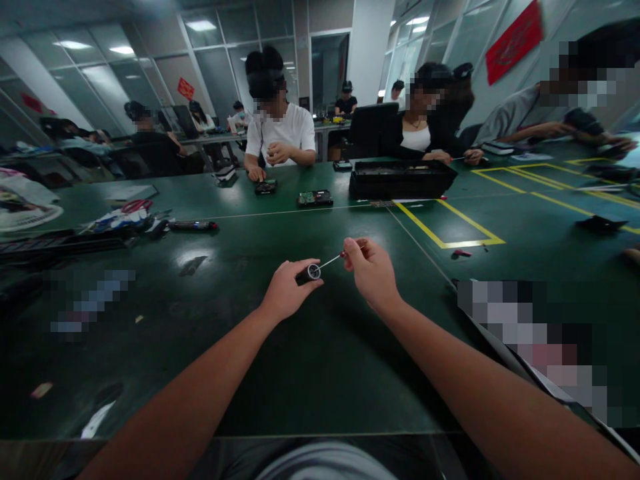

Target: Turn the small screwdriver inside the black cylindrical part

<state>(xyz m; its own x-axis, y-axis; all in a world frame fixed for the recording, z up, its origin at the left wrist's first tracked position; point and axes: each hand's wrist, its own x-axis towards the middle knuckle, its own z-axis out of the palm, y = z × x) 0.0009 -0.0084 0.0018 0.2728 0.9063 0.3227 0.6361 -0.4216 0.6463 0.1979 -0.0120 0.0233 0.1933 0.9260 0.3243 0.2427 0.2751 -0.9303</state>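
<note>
Between its thumb and fingers, my left hand (289,290) grips a short black cylinder (303,276) with a pale ring around its open end. That end faces right and toward me. My right hand (373,270) is closed around the red handle of a thin screwdriver (330,261). Its metal shaft slants down to the left, with the tip at or inside the ringed opening; I cannot tell how deep it reaches. Both hands are above the green table (300,373), near its middle.
A long black open box (403,181) stands beyond my right hand, near a yellow tape rectangle (467,244). Circuit-board drives (315,198) lie ahead. At left are a dark pen-shaped tool (193,226) and red-handled scissors (136,206). A person in white (280,133) works opposite.
</note>
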